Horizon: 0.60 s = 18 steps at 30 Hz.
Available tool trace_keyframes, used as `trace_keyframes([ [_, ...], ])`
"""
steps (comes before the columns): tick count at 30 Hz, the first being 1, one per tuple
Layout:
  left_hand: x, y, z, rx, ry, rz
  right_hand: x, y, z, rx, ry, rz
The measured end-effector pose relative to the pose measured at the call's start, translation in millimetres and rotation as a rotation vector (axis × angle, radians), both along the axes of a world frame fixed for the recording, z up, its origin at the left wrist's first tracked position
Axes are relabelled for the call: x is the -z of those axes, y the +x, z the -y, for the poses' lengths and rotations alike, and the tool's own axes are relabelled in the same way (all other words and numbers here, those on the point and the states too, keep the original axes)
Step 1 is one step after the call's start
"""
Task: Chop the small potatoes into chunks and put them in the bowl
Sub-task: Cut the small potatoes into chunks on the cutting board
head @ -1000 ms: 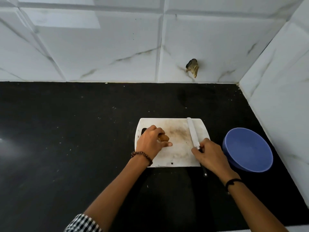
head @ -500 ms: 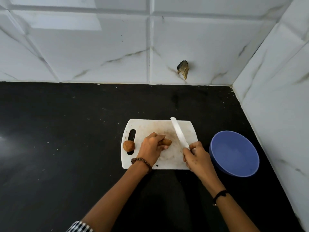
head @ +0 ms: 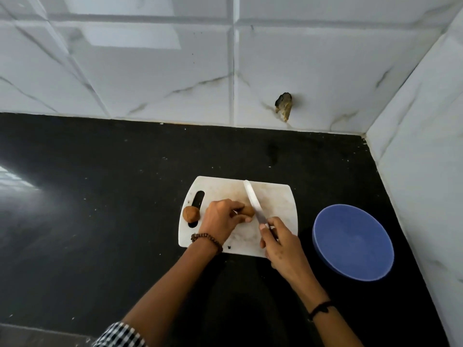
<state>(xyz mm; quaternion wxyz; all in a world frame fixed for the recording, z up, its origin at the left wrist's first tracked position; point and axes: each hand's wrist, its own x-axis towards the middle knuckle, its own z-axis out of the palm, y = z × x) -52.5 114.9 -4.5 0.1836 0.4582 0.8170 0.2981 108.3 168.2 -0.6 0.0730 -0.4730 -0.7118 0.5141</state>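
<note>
A black countertop fills the lower view, dotted with small white specks and catching a bright glare at its left edge. Behind it rises a back wall of large white tiles with grey veining. A side wall of the same tile meets it at the right corner. Low on the back wall, a ragged dark hole breaks one tile.
</note>
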Motion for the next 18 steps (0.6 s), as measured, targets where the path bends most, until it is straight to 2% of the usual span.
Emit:
trace_keyframes([
  [5, 4, -1, 1, 0.014, -0.017, -0.068, -8, 7, -1, -0.057, 0.071, 0.037],
  [12, 3, 2, -5, -0.006, 0.015, 0.014, -11, 9, 1, -0.037, 0.125, 0.106],
  [18, 6, -1, -9, 0.013, -0.004, -0.006, -12, 9, 3, -0.02, 0.113, 0.123],
])
